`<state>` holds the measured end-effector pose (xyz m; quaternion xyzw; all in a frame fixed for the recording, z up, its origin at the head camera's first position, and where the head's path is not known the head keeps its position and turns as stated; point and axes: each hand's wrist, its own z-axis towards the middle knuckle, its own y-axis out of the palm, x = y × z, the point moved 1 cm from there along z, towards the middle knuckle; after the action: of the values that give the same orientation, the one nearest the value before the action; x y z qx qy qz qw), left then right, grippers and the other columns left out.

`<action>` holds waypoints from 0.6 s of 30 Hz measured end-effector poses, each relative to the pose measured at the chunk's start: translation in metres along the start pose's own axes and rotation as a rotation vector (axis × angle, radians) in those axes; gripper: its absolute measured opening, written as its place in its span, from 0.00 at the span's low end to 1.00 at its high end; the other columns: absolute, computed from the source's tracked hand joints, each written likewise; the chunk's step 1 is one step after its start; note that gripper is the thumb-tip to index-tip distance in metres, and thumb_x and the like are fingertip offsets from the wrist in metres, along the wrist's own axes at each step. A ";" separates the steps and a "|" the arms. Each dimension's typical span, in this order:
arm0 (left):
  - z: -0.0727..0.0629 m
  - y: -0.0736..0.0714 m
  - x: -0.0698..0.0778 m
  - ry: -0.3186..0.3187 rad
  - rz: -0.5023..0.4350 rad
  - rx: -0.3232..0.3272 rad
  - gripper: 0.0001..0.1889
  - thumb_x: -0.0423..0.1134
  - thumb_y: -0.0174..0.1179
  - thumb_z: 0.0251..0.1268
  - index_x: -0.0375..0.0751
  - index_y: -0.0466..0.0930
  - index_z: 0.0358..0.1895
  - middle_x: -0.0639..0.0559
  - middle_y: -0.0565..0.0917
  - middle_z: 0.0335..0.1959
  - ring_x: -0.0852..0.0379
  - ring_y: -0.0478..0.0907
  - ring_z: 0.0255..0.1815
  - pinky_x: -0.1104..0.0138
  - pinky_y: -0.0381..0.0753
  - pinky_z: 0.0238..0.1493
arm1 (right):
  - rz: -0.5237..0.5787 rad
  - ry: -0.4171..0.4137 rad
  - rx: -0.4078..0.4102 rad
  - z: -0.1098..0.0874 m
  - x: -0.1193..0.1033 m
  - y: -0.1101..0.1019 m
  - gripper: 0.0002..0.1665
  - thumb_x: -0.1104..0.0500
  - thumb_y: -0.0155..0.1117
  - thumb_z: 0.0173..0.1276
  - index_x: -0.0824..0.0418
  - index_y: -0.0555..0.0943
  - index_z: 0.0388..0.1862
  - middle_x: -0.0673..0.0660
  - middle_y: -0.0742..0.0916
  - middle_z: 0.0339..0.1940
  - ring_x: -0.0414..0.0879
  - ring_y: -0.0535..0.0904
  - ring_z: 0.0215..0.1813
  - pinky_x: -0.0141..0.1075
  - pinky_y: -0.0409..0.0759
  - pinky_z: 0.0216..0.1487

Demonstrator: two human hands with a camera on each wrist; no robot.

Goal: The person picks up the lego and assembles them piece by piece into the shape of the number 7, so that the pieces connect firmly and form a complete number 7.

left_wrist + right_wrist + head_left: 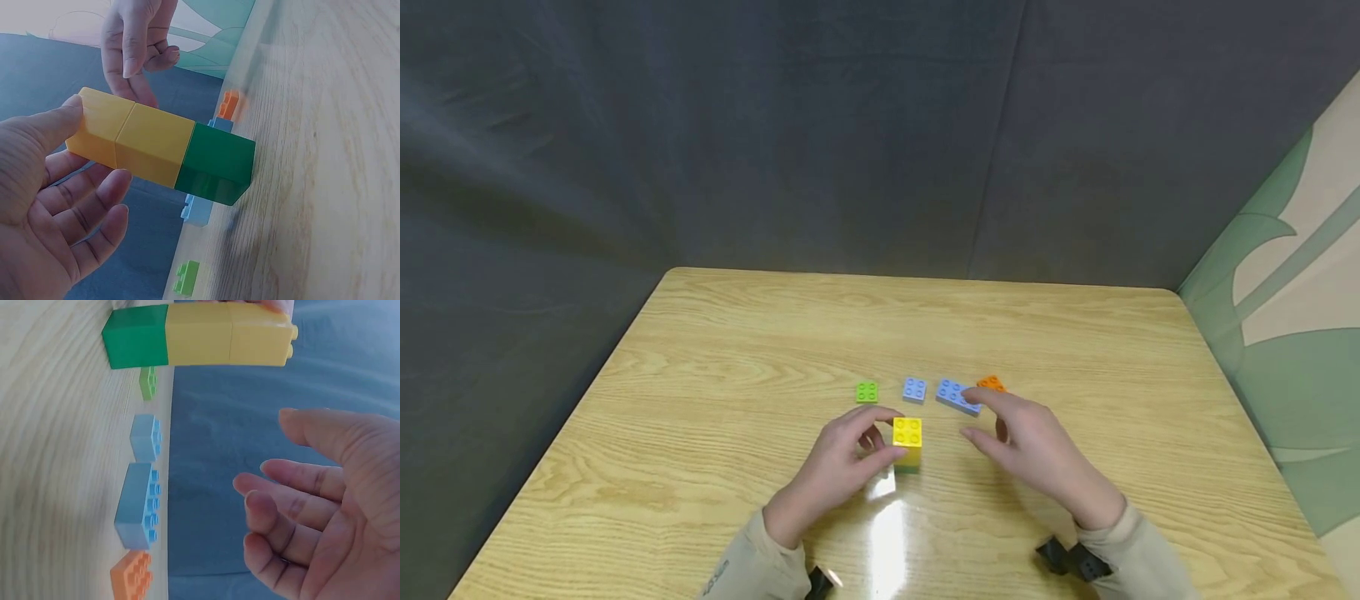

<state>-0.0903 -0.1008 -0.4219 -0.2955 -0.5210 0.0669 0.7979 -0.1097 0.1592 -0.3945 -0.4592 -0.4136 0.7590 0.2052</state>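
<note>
A small tower of bricks stands in front of the person: a dark green brick [215,164] at the bottom and two yellow bricks [153,145] stacked on it. The left hand [837,460] pinches the top yellow brick [907,433] between thumb and fingers, its other fingers loosely bent beside the tower. To the right of the tower, the right hand [1033,442] hovers with thumb and fingers apart and nothing between them. In the head view its fingertips overlap a long blue brick [953,395]. An orange brick [992,383] shows partly behind that hand.
Beyond the tower, a small blue brick [914,390] and a light green brick [867,392] lie in a row with the long blue and orange ones. All are on a wooden table [722,358]. A dark curtain [850,150] hangs along its far edge.
</note>
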 end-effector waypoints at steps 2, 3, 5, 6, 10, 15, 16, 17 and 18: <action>0.000 0.000 0.000 0.001 0.000 -0.001 0.20 0.46 0.67 0.61 0.44 0.78 0.54 0.57 0.82 0.46 0.65 0.78 0.33 0.69 0.81 0.37 | -0.004 0.003 0.005 -0.001 0.003 0.000 0.25 0.57 0.71 0.63 0.62 0.80 0.58 0.48 0.84 0.33 0.33 0.64 0.20 0.29 0.67 0.18; 0.000 0.000 0.000 0.003 0.000 -0.001 0.20 0.46 0.67 0.61 0.44 0.78 0.54 0.57 0.82 0.46 0.65 0.78 0.33 0.69 0.81 0.37 | -0.005 0.004 0.008 -0.001 0.005 0.000 0.25 0.57 0.71 0.63 0.62 0.80 0.58 0.47 0.83 0.32 0.33 0.64 0.20 0.29 0.67 0.18; 0.000 0.000 0.000 0.006 0.001 -0.001 0.20 0.46 0.67 0.61 0.44 0.78 0.54 0.57 0.82 0.46 0.65 0.78 0.33 0.69 0.81 0.37 | -0.012 0.007 0.014 -0.001 0.008 -0.001 0.25 0.57 0.71 0.63 0.63 0.79 0.58 0.48 0.82 0.31 0.33 0.64 0.20 0.29 0.67 0.18; 0.000 0.000 0.000 0.007 0.001 -0.001 0.20 0.46 0.67 0.61 0.44 0.78 0.54 0.57 0.82 0.46 0.65 0.78 0.33 0.69 0.81 0.37 | -0.014 0.012 0.015 -0.001 0.009 -0.001 0.25 0.57 0.71 0.63 0.63 0.79 0.58 0.48 0.82 0.31 0.33 0.64 0.20 0.29 0.66 0.18; 0.000 0.000 0.000 0.005 0.006 -0.003 0.20 0.46 0.67 0.61 0.44 0.78 0.54 0.57 0.82 0.45 0.65 0.77 0.33 0.69 0.81 0.37 | -0.022 0.039 0.018 -0.001 0.015 -0.003 0.24 0.56 0.69 0.65 0.62 0.79 0.59 0.51 0.84 0.35 0.34 0.65 0.20 0.30 0.67 0.17; 0.000 0.000 0.000 -0.001 0.008 -0.006 0.20 0.46 0.67 0.61 0.44 0.78 0.54 0.56 0.82 0.46 0.65 0.78 0.33 0.69 0.81 0.37 | -0.024 0.071 0.011 -0.001 0.020 -0.006 0.23 0.56 0.68 0.66 0.61 0.79 0.59 0.51 0.84 0.35 0.35 0.66 0.21 0.30 0.67 0.17; 0.000 0.000 0.000 -0.003 0.007 -0.006 0.20 0.46 0.67 0.61 0.44 0.78 0.55 0.56 0.82 0.46 0.65 0.78 0.33 0.69 0.81 0.37 | -0.022 0.072 0.014 -0.002 0.021 -0.006 0.23 0.56 0.68 0.66 0.61 0.79 0.58 0.52 0.84 0.36 0.36 0.66 0.21 0.30 0.68 0.17; 0.000 0.000 0.000 -0.005 0.007 -0.007 0.20 0.46 0.67 0.61 0.44 0.78 0.55 0.56 0.82 0.46 0.65 0.78 0.33 0.68 0.81 0.38 | -0.022 0.072 0.017 -0.002 0.022 -0.006 0.23 0.56 0.69 0.66 0.61 0.79 0.58 0.53 0.85 0.37 0.36 0.66 0.20 0.30 0.67 0.17; 0.000 0.000 0.000 -0.008 0.006 -0.008 0.20 0.46 0.67 0.61 0.44 0.78 0.55 0.56 0.82 0.46 0.65 0.78 0.34 0.68 0.81 0.38 | -0.025 0.070 0.021 -0.002 0.024 -0.007 0.23 0.56 0.69 0.66 0.62 0.79 0.58 0.54 0.85 0.37 0.35 0.66 0.20 0.30 0.67 0.17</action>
<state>-0.0904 -0.1009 -0.4219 -0.2999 -0.5236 0.0686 0.7944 -0.1204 0.1803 -0.4020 -0.4779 -0.4039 0.7442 0.2337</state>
